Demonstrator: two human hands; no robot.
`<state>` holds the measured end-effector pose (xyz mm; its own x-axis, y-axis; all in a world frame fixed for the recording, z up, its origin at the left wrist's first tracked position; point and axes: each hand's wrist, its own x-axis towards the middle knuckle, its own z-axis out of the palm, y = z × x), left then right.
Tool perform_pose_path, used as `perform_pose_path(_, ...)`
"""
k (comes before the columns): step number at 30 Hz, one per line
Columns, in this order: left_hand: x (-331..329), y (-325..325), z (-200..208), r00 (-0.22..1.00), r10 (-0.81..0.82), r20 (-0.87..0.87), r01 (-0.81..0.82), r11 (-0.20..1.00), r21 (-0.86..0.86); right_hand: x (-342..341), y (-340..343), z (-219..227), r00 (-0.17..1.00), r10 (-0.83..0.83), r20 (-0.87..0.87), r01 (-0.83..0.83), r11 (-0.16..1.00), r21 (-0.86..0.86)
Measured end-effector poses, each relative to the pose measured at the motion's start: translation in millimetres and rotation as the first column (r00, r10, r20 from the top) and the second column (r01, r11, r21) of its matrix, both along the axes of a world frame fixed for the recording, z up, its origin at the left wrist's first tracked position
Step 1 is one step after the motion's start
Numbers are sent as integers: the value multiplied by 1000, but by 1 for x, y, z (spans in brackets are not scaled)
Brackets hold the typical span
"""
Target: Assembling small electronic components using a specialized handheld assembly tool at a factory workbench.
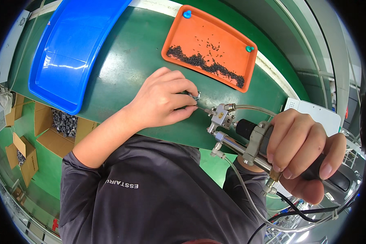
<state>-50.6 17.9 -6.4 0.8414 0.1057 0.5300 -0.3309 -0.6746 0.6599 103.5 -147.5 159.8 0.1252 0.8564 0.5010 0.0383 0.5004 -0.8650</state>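
Observation:
My left hand (164, 97) reaches across the green table, its fingertips pinched on a small metallic part (195, 96) that they mostly cover. My right hand (299, 152) wraps around the dark body of a metal dispensing gun (221, 116) with fittings and hoses. From the gun's front end a thin needle tip (203, 108) points at the small part, close beside my left fingertips; whether it touches the part I cannot tell. Behind both hands lies an orange tray (215, 30) with many tiny black pieces (207, 63) heaped along its near side.
A blue tray (69, 53) rests at the table's left side. Open cardboard boxes (55, 140) with dark parts stand below on the left. Clear hose (248, 195) and black cable (297, 211) trail from the gun. A white device (313, 114) sits at the right.

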Motion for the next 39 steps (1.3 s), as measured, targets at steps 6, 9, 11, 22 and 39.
perform_pose_path(6,1,-1,0,1000,0,12,-1,1000,21,0,-3,-2,1000,12,-5,-11,1000,22)
perform_pose_path(9,1,0,0,999,35,18,-36,998,53,2,-5,-1,1000,18,-4,-18,999,27)
perform_pose_path(11,1,0,0,998,41,46,-44,996,75,2,-5,-2,1000,22,-6,-21,999,36)
perform_pose_path(22,2,-2,1,996,89,-8,-88,992,88,1,5,-23,995,-87,-57,96,978,186)
perform_pose_path(39,2,-1,-3,986,61,-155,-45,994,104,13,12,-26,998,60,-7,-59,994,92)
